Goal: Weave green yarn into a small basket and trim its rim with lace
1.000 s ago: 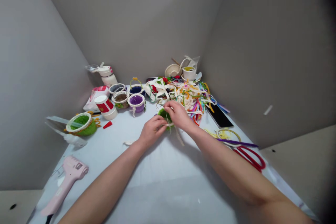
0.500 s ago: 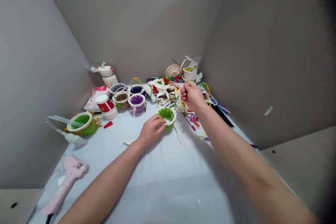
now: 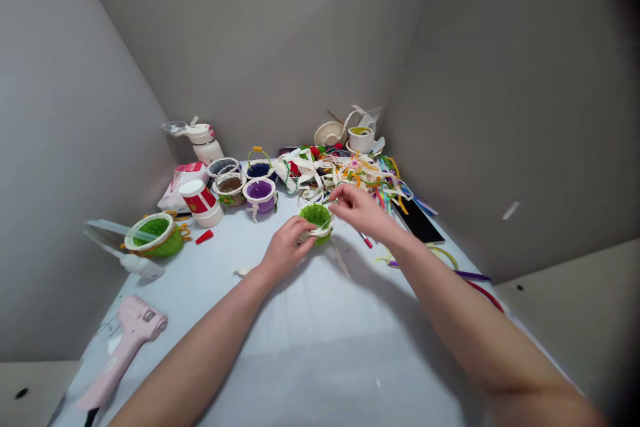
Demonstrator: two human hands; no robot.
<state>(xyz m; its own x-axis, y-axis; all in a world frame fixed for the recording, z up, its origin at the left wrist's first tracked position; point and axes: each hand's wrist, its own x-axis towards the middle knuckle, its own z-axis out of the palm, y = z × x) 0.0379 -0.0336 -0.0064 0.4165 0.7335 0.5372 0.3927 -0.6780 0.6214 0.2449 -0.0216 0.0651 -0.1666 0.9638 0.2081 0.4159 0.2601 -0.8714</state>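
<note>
A small green woven basket (image 3: 316, 215) with a white braided rim sits on the table in front of me. My left hand (image 3: 289, 241) grips its near left rim between thumb and fingers. A thin pale strand lies across the basket's opening, and a loose off-white strip (image 3: 342, 261) trails from its right side onto the table. My right hand (image 3: 357, 208) is at the basket's right rim, thumb and fingers pinched together. Whatever the pinch holds is too small to make out.
Behind lies a tangled heap of lace and cords (image 3: 345, 170). A purple basket (image 3: 261, 192) and several others stand back left, near a white-and-red jar (image 3: 201, 203). A pink glue gun (image 3: 123, 347) rests front left, below another green basket (image 3: 167, 240). A black phone (image 3: 419, 220) lies right.
My right hand has come down from above the lace heap, toward me and left, to the basket's right rim. My left hand stays on the basket.
</note>
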